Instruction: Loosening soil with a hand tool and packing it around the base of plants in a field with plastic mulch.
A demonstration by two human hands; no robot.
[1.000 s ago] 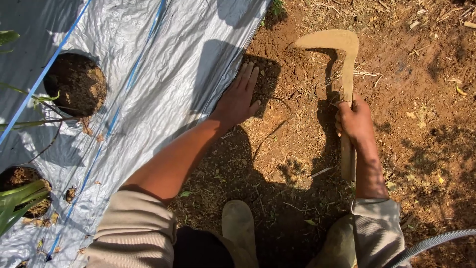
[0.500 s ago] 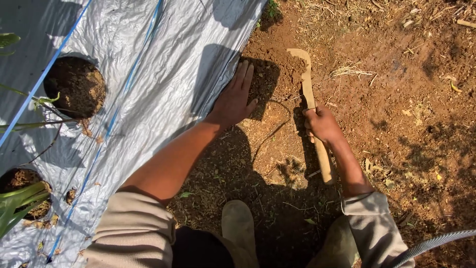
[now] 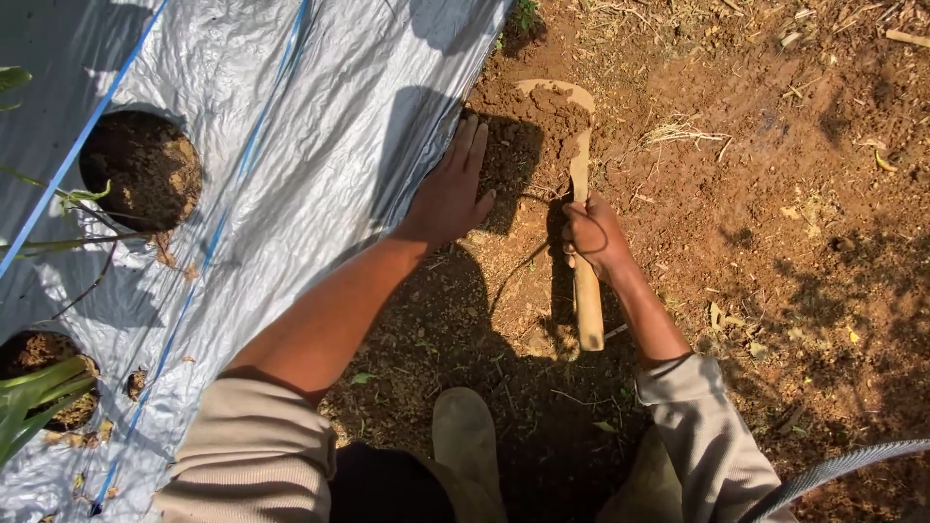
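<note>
- Hoe (image 3: 579, 194) with a short wooden handle was held upright in the view, its curved blade at the top, beside the edge of the plastic sheet, and carrying a lump of red-brown soil (image 3: 554, 108).
- Right hand (image 3: 593, 235) was closed fully around the middle of the handle; the lower end of the handle stuck out below the fist.
- Left hand (image 3: 450, 194) lay flat and open, fingers stretched, pressing on the edge of the silver plastic sheet (image 3: 291, 145); it gripped nothing.
- Blade with the soil was just beside the fingertips of the left hand, at the border between sheet and bare ground (image 3: 775, 242).
- Sheet had blue stripes along it and round holes; one hole (image 3: 145, 169) was filled with dark soil, and green leaves (image 3: 34, 392) came out of another hole at the lower left.
- Both arms wore beige sleeves pushed up, and a boot toe (image 3: 465, 431) showed between them at the bottom.
- A grey hose (image 3: 833, 470) crossed the lower right corner.
</note>
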